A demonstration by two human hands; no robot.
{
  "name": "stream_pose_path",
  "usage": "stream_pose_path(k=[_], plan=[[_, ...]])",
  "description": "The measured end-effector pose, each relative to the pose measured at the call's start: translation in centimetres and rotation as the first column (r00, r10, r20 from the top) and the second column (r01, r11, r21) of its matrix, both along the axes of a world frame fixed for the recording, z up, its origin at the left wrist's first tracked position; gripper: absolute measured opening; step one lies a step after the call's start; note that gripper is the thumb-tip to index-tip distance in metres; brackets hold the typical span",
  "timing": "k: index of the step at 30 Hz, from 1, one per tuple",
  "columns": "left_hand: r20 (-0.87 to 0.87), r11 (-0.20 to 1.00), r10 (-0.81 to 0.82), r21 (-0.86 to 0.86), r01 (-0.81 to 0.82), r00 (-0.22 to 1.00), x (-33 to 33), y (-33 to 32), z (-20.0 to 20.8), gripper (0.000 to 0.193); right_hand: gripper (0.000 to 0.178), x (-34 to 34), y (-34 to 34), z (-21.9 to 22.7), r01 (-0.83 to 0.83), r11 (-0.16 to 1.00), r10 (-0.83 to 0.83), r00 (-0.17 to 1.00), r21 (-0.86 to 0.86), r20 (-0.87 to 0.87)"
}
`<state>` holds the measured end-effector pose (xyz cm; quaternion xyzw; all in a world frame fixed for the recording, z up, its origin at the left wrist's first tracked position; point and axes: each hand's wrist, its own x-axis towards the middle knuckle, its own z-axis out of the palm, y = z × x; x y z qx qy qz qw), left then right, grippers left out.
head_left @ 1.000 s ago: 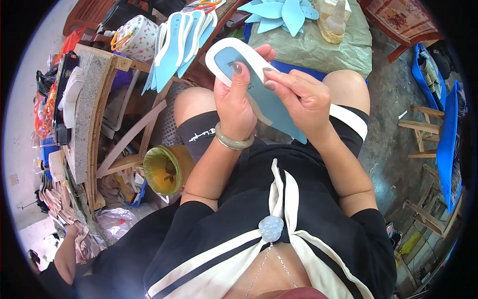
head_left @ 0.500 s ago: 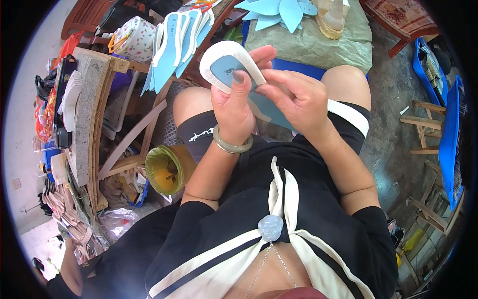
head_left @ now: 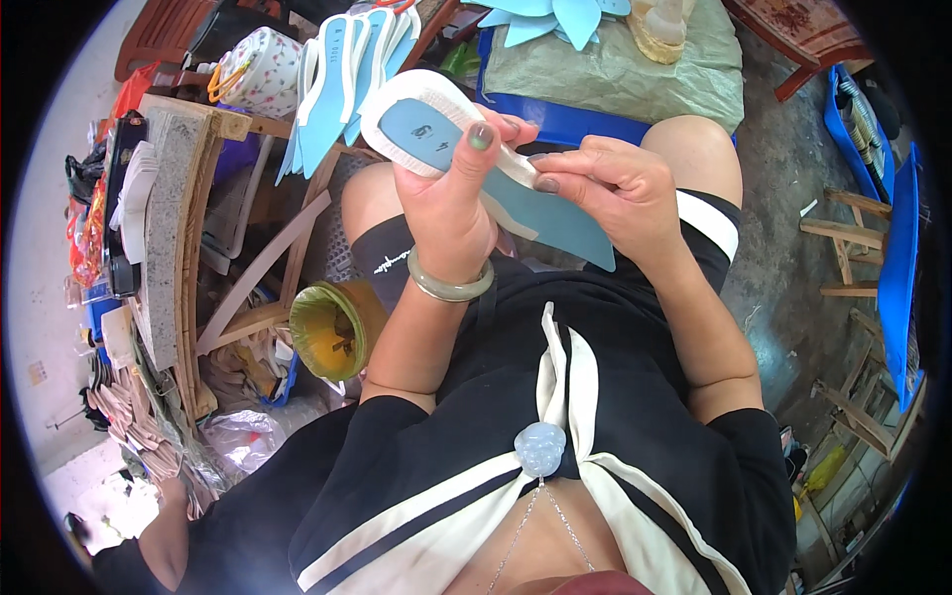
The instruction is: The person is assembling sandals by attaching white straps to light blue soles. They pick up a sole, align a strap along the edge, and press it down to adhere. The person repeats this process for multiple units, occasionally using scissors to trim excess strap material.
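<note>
A light-blue shoe insole with a white strip round its rounded heel end lies in my left hand. My left thumb presses on its blue face, and the other fingers are mostly hidden behind it. The insole's long blue front part hangs down to the right, toward my lap. My right hand pinches the white strip between thumb and forefinger, at the insole's side just right of my left fingertips.
Blue insoles with white edging hang over the table edge at upper left. More blue insoles and a pale bottle-like container rest on a green-covered surface. A yellow-lined bin stands left, beside a wooden bench.
The insole has shifted left and tilted, so more of its blue front part shows. My right hand has moved slightly right and down, pinching the strip farther along the side.
</note>
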<state>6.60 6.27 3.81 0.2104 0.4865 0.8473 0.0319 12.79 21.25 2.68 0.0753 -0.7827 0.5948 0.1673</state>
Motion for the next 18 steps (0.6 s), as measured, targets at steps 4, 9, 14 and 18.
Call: stream_pose_path(k=[4,9,14,18], plan=[[-0.045,0.999,-0.048,-0.009,0.048,0.998,0.3,0.2,0.4,0.023,0.013,-0.4,-0.2,0.1,-0.031,0.999,0.031,1.000,0.029,-0.004],[-0.066,0.991,-0.127,0.024,0.128,0.990,0.1,0.0,0.3,0.022,0.015,-0.6,-0.6,-0.3,0.036,0.984,-0.004,0.984,0.176,-0.179],[-0.106,0.998,-0.013,-0.061,0.007,0.994,0.6,0.3,-0.9,0.022,0.016,-0.8,-0.8,-0.4,0.073,0.987,-0.047,0.983,0.143,-0.179],[0.073,0.982,-0.163,-0.084,0.169,0.984,1.3,0.3,-3.3,0.023,0.017,-1.2,-0.4,-0.6,-0.006,0.998,0.009,0.998,-0.058,0.054]])
